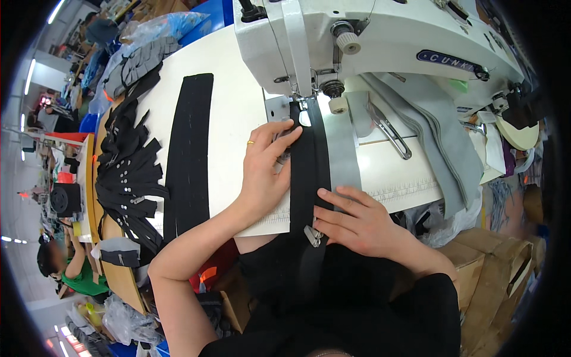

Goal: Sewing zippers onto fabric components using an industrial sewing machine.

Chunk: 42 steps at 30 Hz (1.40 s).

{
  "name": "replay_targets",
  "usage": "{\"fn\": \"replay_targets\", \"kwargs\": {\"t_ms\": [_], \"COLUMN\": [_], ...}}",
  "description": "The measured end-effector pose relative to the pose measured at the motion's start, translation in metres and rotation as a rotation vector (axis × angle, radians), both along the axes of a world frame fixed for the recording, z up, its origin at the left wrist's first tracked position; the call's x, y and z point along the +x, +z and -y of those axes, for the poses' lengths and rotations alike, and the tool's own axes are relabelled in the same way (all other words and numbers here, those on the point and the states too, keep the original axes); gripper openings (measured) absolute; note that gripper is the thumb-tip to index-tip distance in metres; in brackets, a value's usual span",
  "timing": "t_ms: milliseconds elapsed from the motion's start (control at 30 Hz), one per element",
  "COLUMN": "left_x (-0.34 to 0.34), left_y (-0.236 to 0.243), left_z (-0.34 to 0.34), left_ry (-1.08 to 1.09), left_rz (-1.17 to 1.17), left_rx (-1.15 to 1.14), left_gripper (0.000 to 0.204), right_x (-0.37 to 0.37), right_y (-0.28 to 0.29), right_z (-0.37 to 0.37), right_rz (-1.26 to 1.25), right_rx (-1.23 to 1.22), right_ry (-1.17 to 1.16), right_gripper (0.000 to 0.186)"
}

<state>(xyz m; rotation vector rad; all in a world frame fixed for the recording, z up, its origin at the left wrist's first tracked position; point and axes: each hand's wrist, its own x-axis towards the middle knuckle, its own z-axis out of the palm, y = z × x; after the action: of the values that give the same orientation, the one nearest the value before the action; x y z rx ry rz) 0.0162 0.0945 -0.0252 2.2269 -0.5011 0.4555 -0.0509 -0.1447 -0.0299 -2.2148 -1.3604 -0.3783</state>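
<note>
A long black fabric strip [302, 172], with what looks like a zipper along it, runs under the presser foot [304, 116] of a white sewing machine [380, 35]. Beside it on the right lies a grey fabric piece [344, 152]. My left hand [266, 160] rests along the strip's left edge just before the foot, fingers stretched and spread. Lower down, my right hand [360, 223] lies flat, its fingertips touching the strip's right edge and the grey piece. A metal zipper pull [313, 236] shows beside my right fingers; the strip's lower end merges with my black clothing.
Another black strip [189, 149] lies left on the white table [238, 77], beside a heap of black zippers [128, 172]. Right of the needle are thread snips [389, 131] and stacked grey pieces [437, 143]. A cardboard box [476, 262] stands lower right. A person in green [86, 276] works far left.
</note>
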Motion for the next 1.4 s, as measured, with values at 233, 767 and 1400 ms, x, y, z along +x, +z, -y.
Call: {"fn": "replay_targets", "kwargs": {"t_ms": [233,767,1400], "left_x": [0.011,-0.014,-0.129], "left_y": [-0.001,0.0,0.009], "left_z": [-0.007,-0.002,-0.014], "left_ry": [-0.065,-0.03,-0.173], "left_rz": [-0.066,-0.123,-1.018], "left_rx": [0.048,-0.091,-1.288], "left_gripper": [0.04,0.04,0.032], "right_x": [0.005,-0.029,-0.109], "right_y": [-0.001,-0.012,-0.038], "right_z": [0.003,0.003,-0.021], "right_rz": [-0.009,-0.049,-1.311], "right_rx": [-0.03,0.236,0.98], "right_ry": [0.025,-0.1,-0.33], "right_gripper": [0.03,0.034,0.016]}}
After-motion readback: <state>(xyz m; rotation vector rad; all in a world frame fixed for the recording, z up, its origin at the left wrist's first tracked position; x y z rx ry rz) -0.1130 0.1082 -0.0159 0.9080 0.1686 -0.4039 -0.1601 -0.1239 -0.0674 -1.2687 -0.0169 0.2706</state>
